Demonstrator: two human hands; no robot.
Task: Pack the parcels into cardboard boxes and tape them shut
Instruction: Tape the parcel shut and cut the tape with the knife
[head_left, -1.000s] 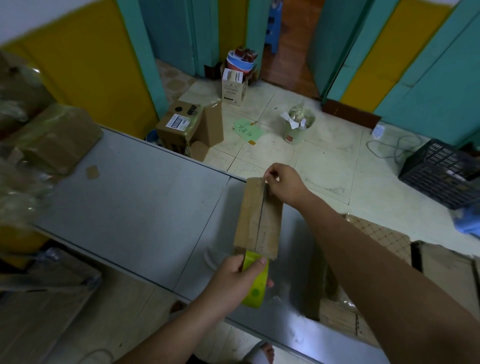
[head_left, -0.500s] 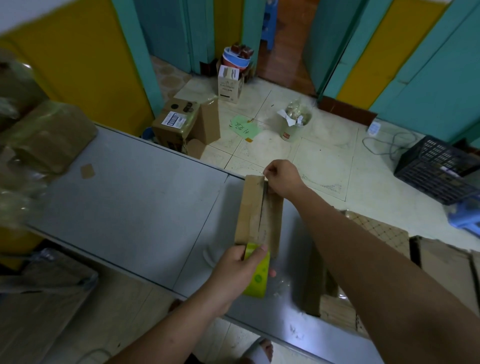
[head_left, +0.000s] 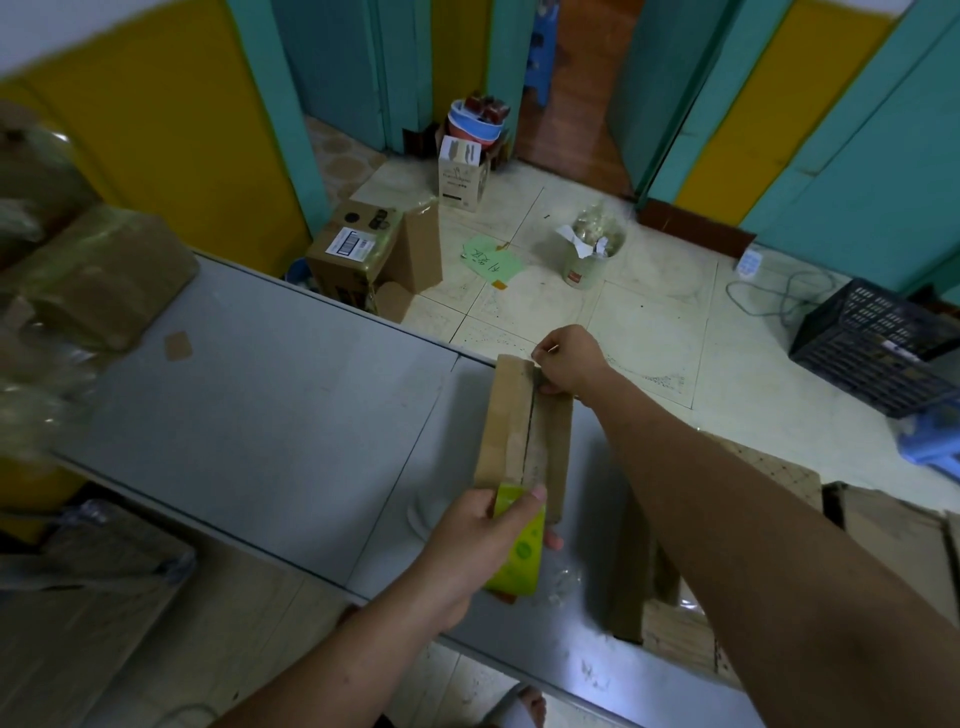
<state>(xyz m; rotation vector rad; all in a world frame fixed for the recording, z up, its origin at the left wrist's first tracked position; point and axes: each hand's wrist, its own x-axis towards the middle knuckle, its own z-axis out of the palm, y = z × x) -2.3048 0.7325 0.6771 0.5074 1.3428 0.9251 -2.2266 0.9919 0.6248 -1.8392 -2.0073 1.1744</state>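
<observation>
Tape roll (head_left: 519, 558) barely shifted; two hands (head_left: 462, 543) (head_left: 569, 361), one box (head_left: 506, 415).

A makeshift packing room: grey table (head_left: 249, 395), wrapped parcels (head_left: 98, 275) (blurred), cartons (head_left: 363, 254) on tiled floor (head_left: 649, 332).

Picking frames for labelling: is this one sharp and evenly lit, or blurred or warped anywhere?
Head view: the cardboard box, tape roll, left hand and right hand look fairly sharp; the wrapped parcels at the left edge are smeared; the wide lens bends the wall panels; lighting is dim overall.
</observation>
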